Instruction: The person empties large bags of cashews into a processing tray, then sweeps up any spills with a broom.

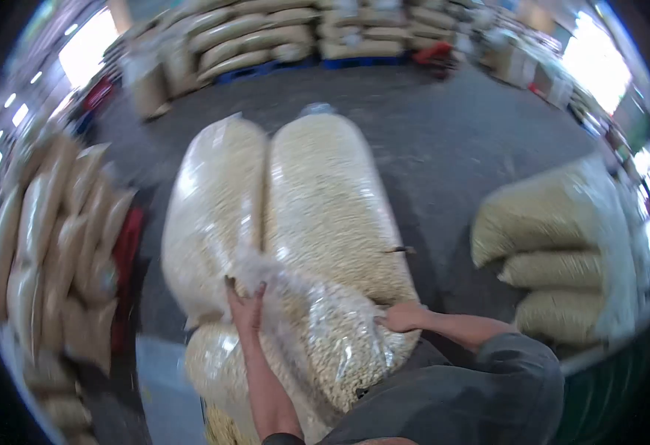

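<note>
Two long clear plastic sacks full of pale grain lie side by side in front of me, the left sack [210, 215] and the right sack [325, 200]. A third such sack [340, 341] lies across their near ends, close to my body. My left hand [245, 305] grips the crumpled plastic at this near sack's top left. My right hand [403, 317] presses against its right side, fingers closed on the plastic. Another sack [213, 363] shows underneath at the lower left.
Stacked brown sacks [58, 245] stand at the left beside a red frame [126, 245]. A pile of grain sacks [555, 259] sits at the right on a green edge [606, 386]. More stacked sacks on blue pallets [280, 37] line the far wall across grey floor [451, 148].
</note>
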The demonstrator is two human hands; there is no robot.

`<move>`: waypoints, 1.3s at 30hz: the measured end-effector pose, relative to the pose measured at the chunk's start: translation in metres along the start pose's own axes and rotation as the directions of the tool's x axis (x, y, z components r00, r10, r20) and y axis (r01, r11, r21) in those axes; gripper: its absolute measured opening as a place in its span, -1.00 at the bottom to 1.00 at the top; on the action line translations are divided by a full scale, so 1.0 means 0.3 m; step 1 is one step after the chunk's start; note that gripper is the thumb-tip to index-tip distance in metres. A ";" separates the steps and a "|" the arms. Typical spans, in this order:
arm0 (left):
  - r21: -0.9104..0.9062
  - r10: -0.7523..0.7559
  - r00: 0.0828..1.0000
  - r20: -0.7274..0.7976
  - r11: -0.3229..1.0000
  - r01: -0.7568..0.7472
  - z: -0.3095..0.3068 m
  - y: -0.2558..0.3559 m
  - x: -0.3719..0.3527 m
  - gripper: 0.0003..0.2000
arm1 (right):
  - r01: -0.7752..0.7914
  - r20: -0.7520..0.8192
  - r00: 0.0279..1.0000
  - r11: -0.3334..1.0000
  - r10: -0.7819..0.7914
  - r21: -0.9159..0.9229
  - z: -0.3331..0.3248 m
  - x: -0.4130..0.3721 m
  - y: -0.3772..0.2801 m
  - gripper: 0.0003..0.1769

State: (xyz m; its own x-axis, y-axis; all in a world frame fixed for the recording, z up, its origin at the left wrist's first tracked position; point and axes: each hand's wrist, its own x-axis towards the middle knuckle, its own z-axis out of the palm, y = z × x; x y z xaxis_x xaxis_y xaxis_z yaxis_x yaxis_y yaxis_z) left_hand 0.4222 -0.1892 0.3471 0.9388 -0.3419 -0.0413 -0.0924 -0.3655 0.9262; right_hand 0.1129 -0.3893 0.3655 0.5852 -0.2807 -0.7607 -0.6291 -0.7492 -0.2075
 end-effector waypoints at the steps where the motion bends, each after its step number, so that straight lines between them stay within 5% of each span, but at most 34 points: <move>1: -0.168 0.015 0.999 0.040 0.986 -0.008 0.085 -0.042 0.067 0.01 | 0.001 0.016 1.000 0.999 -0.002 0.037 0.031 0.029 0.016 -0.23; 3: 0.211 -0.088 0.996 -0.019 0.973 0.090 0.152 0.108 0.044 -0.03 | 0.051 -0.075 0.996 0.998 -0.048 0.028 0.060 0.035 0.003 -0.35; 5: 0.319 -0.026 0.986 -0.166 0.944 0.078 0.203 -0.002 0.072 -0.10 | 0.080 -0.154 0.985 0.996 -0.075 0.029 0.090 0.069 -0.003 -0.43; 7: 0.155 -0.057 0.989 -0.133 0.985 0.078 0.180 -0.008 0.079 -0.19 | 0.139 -0.137 0.980 0.990 -0.142 -0.025 0.104 0.104 0.007 -0.47; 11: 0.103 -0.108 0.989 -0.100 0.988 0.118 0.165 -0.077 0.117 -0.29 | 0.265 -0.036 0.962 0.960 -0.269 -0.094 0.144 0.190 0.053 -0.56; 13: -0.214 -0.163 0.984 -0.071 0.966 0.145 0.171 -0.098 0.130 -0.42 | 0.328 -0.097 0.934 0.932 -0.345 -0.156 0.136 0.183 0.055 -0.64; 16: -0.212 -0.234 0.972 0.027 0.949 0.234 0.148 -0.006 0.128 -0.52 | 0.353 -0.166 0.911 0.922 -0.378 -0.160 0.211 0.237 0.082 -0.62; 17: -0.302 -0.264 0.952 0.155 0.905 0.300 0.128 -0.055 0.149 -0.46 | 0.381 -0.170 0.901 0.916 -0.398 -0.124 0.210 0.239 0.090 -0.64; 21: -0.295 -0.393 0.879 0.269 0.835 0.463 0.051 -0.140 0.203 -0.19 | 0.319 -0.219 0.913 0.937 -0.344 -0.144 0.218 0.223 0.088 -0.65; 25: -0.031 -0.370 0.889 0.269 0.919 0.392 0.072 -0.051 0.219 -0.14 | 0.323 -0.227 0.914 0.942 -0.335 -0.092 0.205 0.222 0.095 -0.60; 27: -0.209 -0.300 0.861 0.411 0.888 0.410 0.080 -0.106 0.251 -0.15 | 0.318 -0.242 0.916 0.947 -0.318 -0.043 0.154 0.155 0.076 -0.57; 30: -0.424 -0.186 0.932 0.311 0.851 0.311 0.106 -0.185 0.243 -0.40 | 0.234 -0.080 0.970 0.972 -0.231 0.031 0.103 0.143 0.058 -0.57; 32: -0.413 -0.247 0.937 0.247 0.848 0.332 0.110 -0.114 0.209 -0.52 | 0.256 -0.039 0.965 0.965 -0.259 -0.057 0.123 0.187 0.056 -0.59; 33: -0.247 -0.256 0.936 0.241 0.917 0.314 0.083 0.087 0.145 -0.50 | 0.312 -0.020 0.949 0.944 -0.316 -0.113 0.147 0.218 0.077 -0.59; 35: -0.457 -0.208 0.965 0.158 0.852 0.258 0.146 -0.046 0.182 -0.59 | 0.257 0.034 0.966 0.954 -0.255 -0.154 0.097 0.201 0.038 -0.54; 36: -0.526 -0.299 0.924 0.240 0.760 0.383 0.146 -0.028 0.171 -0.70 | 0.250 0.033 0.968 0.954 -0.249 -0.166 0.083 0.199 0.020 -0.52; 38: -0.596 0.046 0.985 0.167 0.800 0.064 0.168 -0.108 0.210 -0.77 | 0.281 0.064 0.960 0.930 -0.273 -0.237 0.103 0.214 0.014 -0.48; 39: -0.586 0.087 0.994 0.071 0.810 -0.029 0.168 -0.099 0.201 -0.74 | 0.224 0.006 0.974 0.947 -0.228 -0.229 0.104 0.217 0.028 -0.44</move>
State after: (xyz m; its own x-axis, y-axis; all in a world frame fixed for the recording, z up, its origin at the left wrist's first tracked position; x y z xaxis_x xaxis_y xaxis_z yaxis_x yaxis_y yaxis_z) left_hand 0.4648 -0.2425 0.2982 0.9013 -0.4331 0.0126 0.0926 0.2209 0.9709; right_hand 0.1299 -0.3951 0.2950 0.7100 -0.0986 -0.6972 -0.3479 -0.9100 -0.2257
